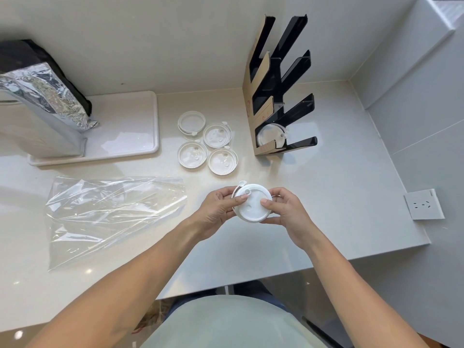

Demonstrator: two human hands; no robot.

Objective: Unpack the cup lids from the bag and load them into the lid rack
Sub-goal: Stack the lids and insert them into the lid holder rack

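Up against the wall, the black lid rack [278,96] stands on the pale bench [326,197] with several slanted slots, and only the lowest slot holds anything: one white lid [270,135] seen edge-on behind the front lip, though whether more sit behind it I cannot tell. Left of the rack, four white lids [207,143] lie flat on the bench in a tight cluster, two behind and two in front, their rims touching or nearly so. Nearer the person, the clear plastic bag [113,217] lies flattened and crumpled on the bench, and no lids show through it. At far left a white tray [140,144] carries a tall silver foil pouch [42,106] leaning over it. Both hands meet above the bench front: the left hand [218,209] and the right hand [286,212] each have their grip closed on the rim of a small stack of lids [253,207], thumbs pressed on the top face; a second rim shows behind the top lid at the left. One wall socket [424,204] sits at far right.
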